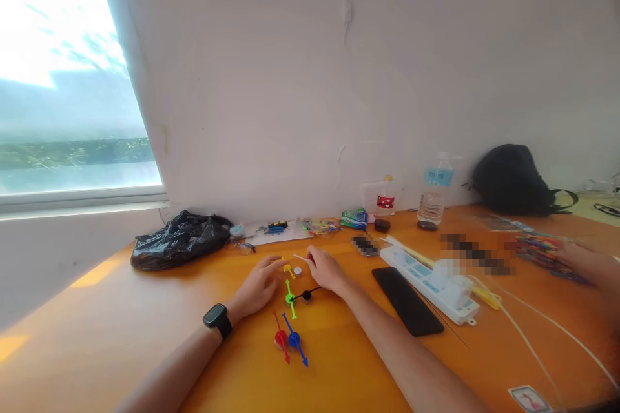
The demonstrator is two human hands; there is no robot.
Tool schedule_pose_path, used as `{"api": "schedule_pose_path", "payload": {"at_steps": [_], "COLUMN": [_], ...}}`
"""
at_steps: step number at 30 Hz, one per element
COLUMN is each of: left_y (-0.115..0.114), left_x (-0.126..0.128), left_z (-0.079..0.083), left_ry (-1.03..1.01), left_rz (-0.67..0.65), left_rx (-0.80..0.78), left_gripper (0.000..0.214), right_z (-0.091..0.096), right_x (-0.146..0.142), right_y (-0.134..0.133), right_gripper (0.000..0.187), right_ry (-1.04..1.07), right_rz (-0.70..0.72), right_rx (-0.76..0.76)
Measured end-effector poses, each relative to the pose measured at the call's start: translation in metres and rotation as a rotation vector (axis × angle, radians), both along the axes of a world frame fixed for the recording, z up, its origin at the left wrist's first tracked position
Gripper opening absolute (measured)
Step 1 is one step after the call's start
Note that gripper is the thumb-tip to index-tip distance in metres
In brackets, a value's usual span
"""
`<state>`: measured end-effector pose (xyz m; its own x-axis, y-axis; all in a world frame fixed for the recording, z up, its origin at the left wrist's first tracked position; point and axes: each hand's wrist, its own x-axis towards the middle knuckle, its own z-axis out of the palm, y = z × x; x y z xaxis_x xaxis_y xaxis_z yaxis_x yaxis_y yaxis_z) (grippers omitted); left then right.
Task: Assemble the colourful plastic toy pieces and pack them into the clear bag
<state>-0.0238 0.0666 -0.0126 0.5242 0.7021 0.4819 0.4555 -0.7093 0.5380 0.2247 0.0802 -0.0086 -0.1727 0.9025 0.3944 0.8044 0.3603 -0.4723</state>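
My right hand (325, 269) pinches a thin white arrow (301, 257) between thumb and fingertips. Just below that arrow sits a small white round base (297, 271) on the table. My left hand (261, 282) rests on the wood with fingers stretched toward a yellow arrow spinner (289, 269); whether they touch it I cannot tell. Closer to me lie a green arrow spinner (290, 299) and a black one (307, 296), whose tip reaches the green one. Nearest are a red arrow spinner (280, 339) and a blue arrow spinner (294, 339), side by side.
A black plastic bag (179, 242) lies at the back left. To the right are a black phone (407, 300) and a white power strip (426, 284) with cables. Bottles (431, 197) stand by the wall. Another person's hand (571, 255) holds colourful pieces at far right.
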Motion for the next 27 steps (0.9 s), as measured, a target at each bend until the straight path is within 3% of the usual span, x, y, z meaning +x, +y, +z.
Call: {"api": "schedule_pose_path", "payload": {"at_steps": [4, 9, 13, 21, 27], "left_y": [-0.005, -0.008, -0.006, -0.002, -0.001], "left_x": [-0.001, -0.002, 0.000, 0.001, 0.001], "left_z": [0.007, 0.014, 0.011, 0.007, 0.004], "left_ry": [0.149, 0.068, 0.070, 0.105, 0.101], "left_rz": [-0.062, -0.020, 0.013, -0.087, -0.047], "left_rx": [0.083, 0.096, 0.117, 0.137, 0.145], "left_gripper": [0.040, 0.026, 0.020, 0.027, 0.021], "right_z": [0.005, 0.007, 0.005, 0.009, 0.008], "right_x": [-0.008, -0.016, -0.018, -0.023, -0.023], "right_y": [-0.001, -0.003, -0.006, -0.018, -0.019], "right_gripper": [0.011, 0.011, 0.014, 0.027, 0.021], "right_ry": [0.079, 0.134, 0.111, 0.036, -0.067], "right_rz": [0.058, 0.131, 0.195, 0.208, 0.215], "right_rx": [0.023, 0.038, 0.051, 0.101, 0.111]}}
